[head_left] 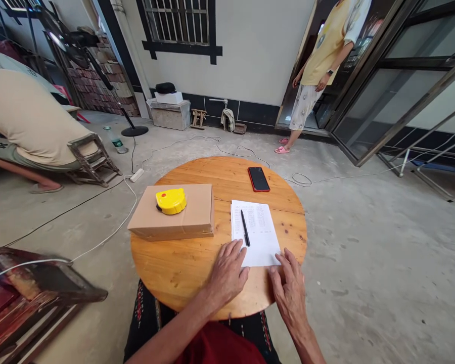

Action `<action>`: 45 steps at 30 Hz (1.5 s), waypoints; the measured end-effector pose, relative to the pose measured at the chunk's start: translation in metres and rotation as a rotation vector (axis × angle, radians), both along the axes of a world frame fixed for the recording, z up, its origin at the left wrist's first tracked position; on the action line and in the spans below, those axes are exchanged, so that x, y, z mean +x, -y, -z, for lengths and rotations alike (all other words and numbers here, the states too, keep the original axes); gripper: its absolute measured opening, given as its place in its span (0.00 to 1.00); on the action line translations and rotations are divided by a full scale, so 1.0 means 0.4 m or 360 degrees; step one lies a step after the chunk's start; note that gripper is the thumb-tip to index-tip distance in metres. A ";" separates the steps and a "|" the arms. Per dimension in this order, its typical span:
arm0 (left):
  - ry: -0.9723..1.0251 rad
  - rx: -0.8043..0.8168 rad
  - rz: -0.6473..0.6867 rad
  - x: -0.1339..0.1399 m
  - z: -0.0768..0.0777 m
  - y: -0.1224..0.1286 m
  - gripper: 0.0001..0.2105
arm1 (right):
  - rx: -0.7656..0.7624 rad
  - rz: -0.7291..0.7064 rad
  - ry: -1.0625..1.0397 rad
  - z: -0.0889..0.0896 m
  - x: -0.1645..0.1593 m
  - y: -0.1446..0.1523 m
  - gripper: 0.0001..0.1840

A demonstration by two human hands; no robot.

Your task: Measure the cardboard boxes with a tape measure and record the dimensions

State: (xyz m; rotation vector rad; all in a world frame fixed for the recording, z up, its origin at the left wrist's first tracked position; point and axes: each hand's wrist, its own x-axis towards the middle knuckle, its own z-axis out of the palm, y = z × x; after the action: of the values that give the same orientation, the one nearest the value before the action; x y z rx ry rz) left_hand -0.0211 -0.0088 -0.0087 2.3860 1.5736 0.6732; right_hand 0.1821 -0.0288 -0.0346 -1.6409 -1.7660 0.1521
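Sheets of white paper (263,247) with rows of writing lie on the round wooden table (189,283). A black pen (245,227) rests across them, its lower end close to my left fingertips. My left hand (228,270) lies flat at the paper's lower left edge, fingers stretched out. At the lower right corner, my right hand (288,280) has its fingers spread, touching the paper's edge and the tabletop. Neither hand holds anything. Left of the paper is a closed cardboard box (197,212) with a yellow tape measure (171,201) on top.
A black phone with a red edge (258,179) lies at the table's far right. One person (326,60) stands in the doorway; another (34,116) sits at left on a wooden stool (96,162). A white cable (109,235) and a plastic bottle (116,140) are on the floor.
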 end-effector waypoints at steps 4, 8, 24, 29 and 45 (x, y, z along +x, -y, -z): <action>0.0088 0.0044 -0.0022 0.005 -0.009 0.025 0.22 | 0.0057 -0.0047 -0.0045 -0.011 -0.014 0.013 0.17; 0.0325 0.0232 -0.0077 -0.056 -0.020 0.096 0.18 | 0.0089 -0.0154 -0.0128 -0.014 -0.044 0.002 0.16; 0.1461 0.0121 -0.1228 -0.572 -0.159 -0.084 0.27 | 0.0009 -0.1168 0.0288 -0.377 -0.549 -0.335 0.46; 0.1634 -0.0175 -0.0956 -0.576 -0.150 -0.126 0.26 | -0.0081 -0.1209 0.0295 -0.384 -0.634 -0.369 0.36; 0.1361 -0.0072 -0.1223 -0.423 0.063 0.192 0.28 | -0.0262 -0.0214 -0.2418 -0.291 -0.326 -0.072 0.20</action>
State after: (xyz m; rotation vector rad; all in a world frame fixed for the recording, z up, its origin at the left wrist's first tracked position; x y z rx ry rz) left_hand -0.1904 -0.0857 -0.0337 1.0697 1.9319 1.4925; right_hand 0.0515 0.0000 0.0819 -0.9035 -0.6351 1.2408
